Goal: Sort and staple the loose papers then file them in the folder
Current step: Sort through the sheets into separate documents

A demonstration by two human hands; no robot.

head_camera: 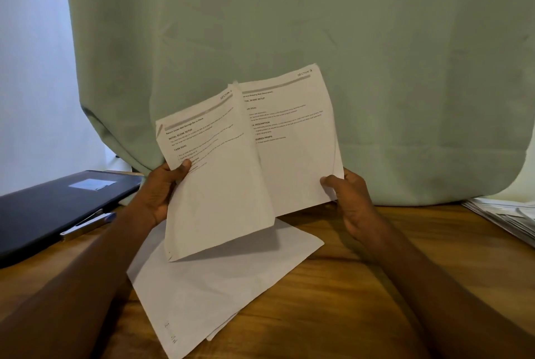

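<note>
A pale green curtain (289,25) hangs behind my wooden desk (362,286). My left hand (159,193) pinches one printed white sheet (214,185), my right hand (350,199) another (292,141); I'm sorting, judging by the headings. More loose white sheets (214,286) lie below; the dark blue folder (52,208) sits closed at left, nothing stapled or filed yet.

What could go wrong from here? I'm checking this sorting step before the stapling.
1. The left hand and right hand each pinch a printed sheet by a lower edge only. The left sheet overlaps the right sheet and sags, so it could slip or crease.
2. The loose sheets on the wooden table lie skewed, so pages may be stapled misaligned or out of order.
</note>
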